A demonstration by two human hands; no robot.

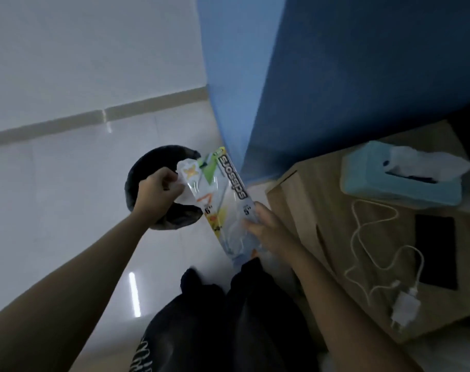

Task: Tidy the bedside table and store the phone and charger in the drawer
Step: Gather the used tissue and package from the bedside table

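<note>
A black phone (436, 252) lies flat on the wooden bedside table (309, 210) at the right. Beside it sprawls a white charger cable (362, 237) ending in a white plug (404, 308) near the table's front edge. My right hand (266, 232) grips the lower end of a plastic scissors package (228, 194), held over the floor left of the table. My left hand (158, 189) is closed on crumpled white paper (184, 183) at the package's upper end, above a dark round bin (158, 189).
A light blue tissue box (400, 181) with a tissue sticking out stands at the back of the table. A blue wall (335, 76) rises behind the table. Pale glossy floor tiles (67, 197) spread to the left. My dark trouser legs (228, 318) are below.
</note>
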